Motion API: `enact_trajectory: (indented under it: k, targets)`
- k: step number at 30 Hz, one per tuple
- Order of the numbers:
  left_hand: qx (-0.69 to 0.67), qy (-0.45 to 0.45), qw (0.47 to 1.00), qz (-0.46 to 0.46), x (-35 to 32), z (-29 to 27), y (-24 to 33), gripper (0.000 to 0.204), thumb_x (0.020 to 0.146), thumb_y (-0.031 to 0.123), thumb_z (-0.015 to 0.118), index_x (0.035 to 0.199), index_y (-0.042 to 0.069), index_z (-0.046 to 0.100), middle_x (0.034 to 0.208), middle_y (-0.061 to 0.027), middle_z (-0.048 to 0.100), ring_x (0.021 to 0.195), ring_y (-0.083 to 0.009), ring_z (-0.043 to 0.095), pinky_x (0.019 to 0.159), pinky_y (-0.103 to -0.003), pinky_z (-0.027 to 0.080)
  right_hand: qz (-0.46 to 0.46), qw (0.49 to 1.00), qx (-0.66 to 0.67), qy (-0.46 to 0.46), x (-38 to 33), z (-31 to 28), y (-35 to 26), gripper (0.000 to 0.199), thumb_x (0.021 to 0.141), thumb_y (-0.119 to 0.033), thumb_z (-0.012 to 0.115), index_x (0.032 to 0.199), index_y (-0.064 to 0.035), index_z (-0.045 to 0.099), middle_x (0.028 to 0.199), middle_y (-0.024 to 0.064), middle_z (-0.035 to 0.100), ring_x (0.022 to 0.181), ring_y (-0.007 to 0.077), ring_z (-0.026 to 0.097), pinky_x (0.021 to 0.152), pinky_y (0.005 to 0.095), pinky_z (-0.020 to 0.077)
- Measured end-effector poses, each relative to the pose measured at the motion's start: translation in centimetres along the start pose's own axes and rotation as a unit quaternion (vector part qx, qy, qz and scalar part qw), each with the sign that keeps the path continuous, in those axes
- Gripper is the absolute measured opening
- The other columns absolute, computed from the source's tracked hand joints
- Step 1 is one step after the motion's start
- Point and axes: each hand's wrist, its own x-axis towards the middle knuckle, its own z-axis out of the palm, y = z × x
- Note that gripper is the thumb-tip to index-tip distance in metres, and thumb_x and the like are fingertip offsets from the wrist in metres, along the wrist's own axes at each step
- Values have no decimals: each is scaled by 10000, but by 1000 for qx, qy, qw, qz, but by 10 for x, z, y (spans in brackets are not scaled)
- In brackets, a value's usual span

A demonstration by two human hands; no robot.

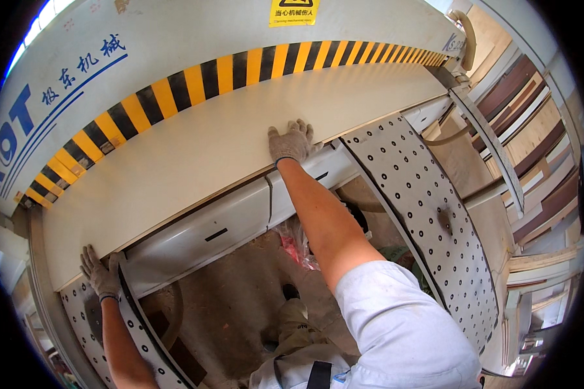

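A long pale board [201, 155] lies across the machine, its far edge running in under the beam with the yellow and black stripes. My right hand [294, 141], in a knit work glove, rests palm down on the board's near edge with the fingers spread. At the board's left end my left hand [102, 275], gloved the same way, lies on the near corner, fingers stretched forward and the thumb apart. Neither hand is wrapped round anything. What the board's far edge touches under the beam is hidden.
The striped guard beam [227, 72] spans the back. A perforated support table [428, 201] with black-ringed holes juts out at right; another perforated table [81, 305] stands at left. Crumpled plastic [295, 249] lies on the floor between them. Stacked panels [538, 155] fill the far right.
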Motion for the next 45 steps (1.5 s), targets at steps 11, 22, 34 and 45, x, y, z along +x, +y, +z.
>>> enact_trajectory:
  k: [11, 22, 34, 45]
  targets:
    - [9, -16, 1000, -11, -1, -10, 6, 965, 985, 638, 597, 1695, 111, 211, 1762, -119, 227, 1635, -313, 163, 1338, -484, 71, 2, 1000, 3, 6, 0, 1, -1, 637, 897, -531, 713, 1436, -195, 657, 1654, -12, 450, 1592, 220, 282, 1306, 632, 65]
    - [-6, 5, 1000, 2, -2, -4, 1, 969, 979, 642, 609, 1688, 102, 228, 1754, -132, 244, 1633, -328, 164, 1338, -486, 80, -11, 1000, -9, -6, 1, 2, 1, 661, 929, -544, 669, 1475, -177, 618, 1669, 9, 421, 1604, 232, 250, 1288, 681, 50]
    - [-12, -22, 992, 127, 11, -2, 11, 868, 969, 559, 637, 1595, -1, 417, 1686, -172, 384, 1595, -320, 290, 1325, -486, 194, -19, 1000, -3, 11, 4, 4, 10, 654, 907, -548, 686, 1442, -174, 653, 1662, 13, 448, 1597, 244, 268, 1291, 662, 39]
    - [164, -107, 979, 48, 17, -57, 168, 744, 969, 252, 634, 1589, -42, 345, 1616, -265, 406, 1477, -392, 433, 1135, -482, 447, -128, 912, 386, 49, 5, 22, 95, 626, 854, -270, 865, 1392, -59, 624, 1501, 143, 554, 1405, 292, 500, 1201, 446, 388]
